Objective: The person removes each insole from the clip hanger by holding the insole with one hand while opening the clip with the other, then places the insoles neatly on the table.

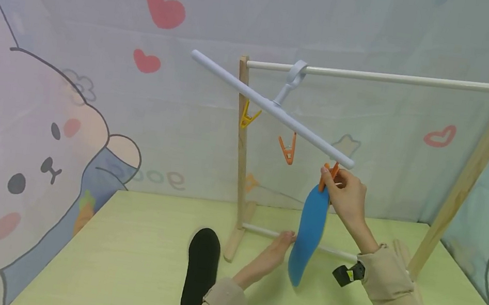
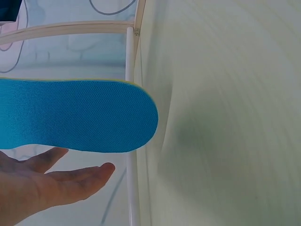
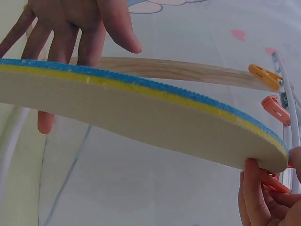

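Note:
A blue insole (image 1: 310, 229) hangs upright below the right end of a white hanger bar (image 1: 274, 109). My right hand (image 1: 348, 196) pinches an orange clip (image 1: 322, 180) at the insole's top end; in the right wrist view one fingertip touches the insole's pale underside (image 3: 141, 117). My left hand (image 1: 271, 254) is beside the insole's lower half, its fingers extended and the thumb apart in the right wrist view. Another orange clip (image 1: 288, 151) and a yellow clip (image 1: 247, 117) hang from the bar.
The hanger's hook (image 1: 297, 71) loops over the white top rod (image 1: 405, 80) of a wooden stand (image 1: 470, 179). The bar slants down toward me on the right. A black insole (image 1: 201, 271) lies on the pale green table (image 1: 135, 262), left of my left forearm.

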`<state>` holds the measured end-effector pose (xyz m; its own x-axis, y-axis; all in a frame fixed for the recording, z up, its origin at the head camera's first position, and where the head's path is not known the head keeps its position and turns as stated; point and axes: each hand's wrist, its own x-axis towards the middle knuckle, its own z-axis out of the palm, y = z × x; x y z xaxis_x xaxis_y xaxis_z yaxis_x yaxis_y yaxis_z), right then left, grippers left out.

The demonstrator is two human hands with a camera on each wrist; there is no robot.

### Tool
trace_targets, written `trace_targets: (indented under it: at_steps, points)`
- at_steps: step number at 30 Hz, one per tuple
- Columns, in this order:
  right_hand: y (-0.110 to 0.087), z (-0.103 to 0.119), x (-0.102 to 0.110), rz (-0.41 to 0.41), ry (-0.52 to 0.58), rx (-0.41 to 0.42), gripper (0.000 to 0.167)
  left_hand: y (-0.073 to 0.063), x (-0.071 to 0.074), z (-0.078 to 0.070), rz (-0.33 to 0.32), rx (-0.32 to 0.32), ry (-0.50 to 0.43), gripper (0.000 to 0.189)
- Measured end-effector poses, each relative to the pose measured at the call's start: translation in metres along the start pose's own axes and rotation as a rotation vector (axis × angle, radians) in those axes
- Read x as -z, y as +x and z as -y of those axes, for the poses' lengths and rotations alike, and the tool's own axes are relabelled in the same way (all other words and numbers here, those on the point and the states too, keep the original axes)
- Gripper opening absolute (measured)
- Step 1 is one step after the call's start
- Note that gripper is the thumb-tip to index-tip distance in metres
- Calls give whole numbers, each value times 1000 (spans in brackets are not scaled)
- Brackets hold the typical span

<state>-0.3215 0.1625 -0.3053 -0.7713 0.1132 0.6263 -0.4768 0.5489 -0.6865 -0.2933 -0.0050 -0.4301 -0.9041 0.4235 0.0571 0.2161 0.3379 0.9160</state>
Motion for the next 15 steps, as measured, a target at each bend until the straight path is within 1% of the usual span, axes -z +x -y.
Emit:
trace_targets:
  at_steps: [8,15]
  points:
    - [1,0,0,-9,-19,-3,35,-1,0,0,0,1,-7,69]
    - [2,-1,-1,-17,-42,-13,36,-1,0,1,15,8,-57,63]
